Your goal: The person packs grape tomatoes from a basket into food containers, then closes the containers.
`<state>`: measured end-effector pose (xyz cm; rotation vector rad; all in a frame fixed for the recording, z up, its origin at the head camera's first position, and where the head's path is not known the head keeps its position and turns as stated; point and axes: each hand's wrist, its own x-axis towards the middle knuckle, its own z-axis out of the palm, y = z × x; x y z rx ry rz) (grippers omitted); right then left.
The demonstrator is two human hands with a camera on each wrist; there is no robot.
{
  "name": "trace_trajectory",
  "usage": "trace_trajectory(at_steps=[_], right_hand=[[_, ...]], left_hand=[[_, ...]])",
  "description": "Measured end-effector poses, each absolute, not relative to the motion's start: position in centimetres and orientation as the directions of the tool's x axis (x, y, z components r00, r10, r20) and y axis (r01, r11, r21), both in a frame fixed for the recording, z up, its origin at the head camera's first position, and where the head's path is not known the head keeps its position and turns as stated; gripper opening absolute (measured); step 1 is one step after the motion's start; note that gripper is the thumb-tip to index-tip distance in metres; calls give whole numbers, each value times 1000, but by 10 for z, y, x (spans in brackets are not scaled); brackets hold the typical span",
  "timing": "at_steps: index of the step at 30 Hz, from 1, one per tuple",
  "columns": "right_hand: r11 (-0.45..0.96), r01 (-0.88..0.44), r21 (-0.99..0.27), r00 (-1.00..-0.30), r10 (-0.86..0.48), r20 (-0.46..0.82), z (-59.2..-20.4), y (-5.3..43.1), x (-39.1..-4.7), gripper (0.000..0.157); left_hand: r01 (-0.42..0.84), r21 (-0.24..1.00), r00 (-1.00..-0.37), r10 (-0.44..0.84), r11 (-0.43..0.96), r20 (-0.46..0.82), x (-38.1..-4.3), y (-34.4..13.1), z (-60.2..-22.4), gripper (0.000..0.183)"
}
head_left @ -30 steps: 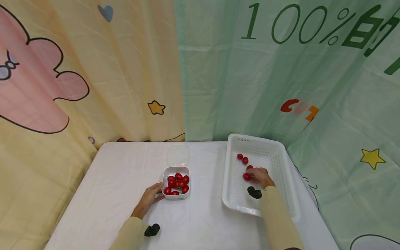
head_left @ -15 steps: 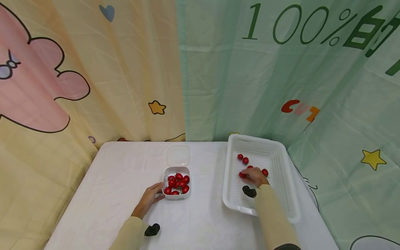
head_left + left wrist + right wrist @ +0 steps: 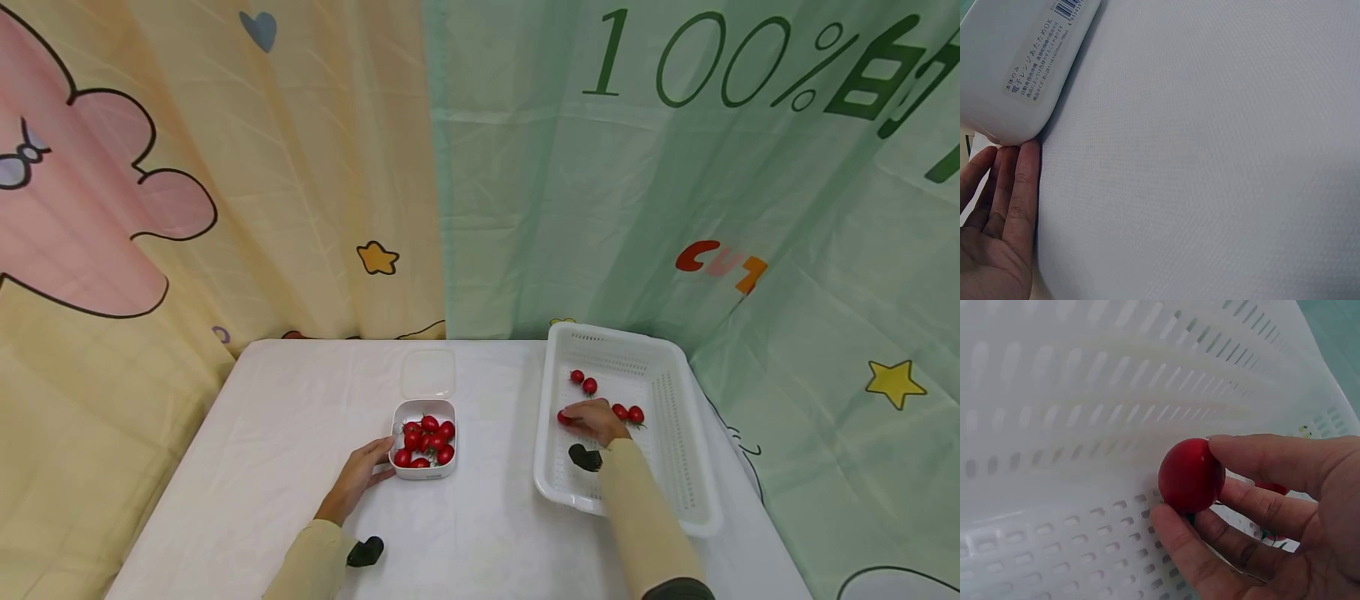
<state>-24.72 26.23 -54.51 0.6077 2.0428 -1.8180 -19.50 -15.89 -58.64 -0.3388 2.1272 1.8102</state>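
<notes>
My right hand (image 3: 594, 422) is low inside the white perforated basket (image 3: 663, 492), on the right of the table. It pinches a cherry tomato (image 3: 1189, 478) between thumb and fingertips, close over the basket floor in the right wrist view. On the left, the fairly straight fingers of my left hand (image 3: 357, 477) touch the side of a small white food container (image 3: 422, 473). The left wrist view shows those fingertips at the printed container's (image 3: 1029, 81) lower corner. Several red cherry tomatoes (image 3: 435, 442) with green stems fill the container.
More cherry tomatoes lie loose in the basket, a pair (image 3: 583, 382) towards the back and another pair (image 3: 627, 413) right of my hand. A clear lid (image 3: 427, 374) lies behind the container. Curtains (image 3: 510, 208) hang behind the white-covered table (image 3: 487, 533).
My right hand has moved left across the basket with the cherry tomato, and the tomatoes to its right have come into view. My left hand and the container have stayed put.
</notes>
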Motion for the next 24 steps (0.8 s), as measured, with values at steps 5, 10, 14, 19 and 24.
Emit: trace_trajectory(at_steps=[5,10,14,19,24], right_hand=[[90,542,-835,-840,88,-536,-545,256,-247,34],[82,552,-830,-833,93,-545,-543,254,-248,36],[68,554,-830,-831,95,-548,-542,253,-248,36],[53,529,-847,-847,92,-523,-541,253,-248,41],[47,465,-884,-884,73,-461,-539,253,-249,44]], left_hand=[[-388,907,-917,32,162,-398,-194,-159,-587,68],[-390,907,-916,31,157,-399,-194,-159,-586,68],[-389,908,-917,33,154,-398,-195,-159,-587,67],[-397,905,-914,32,152,-406,-196,-159,-587,65],[-396,905,-913,37,154,-406,-197,-160,-587,66]])
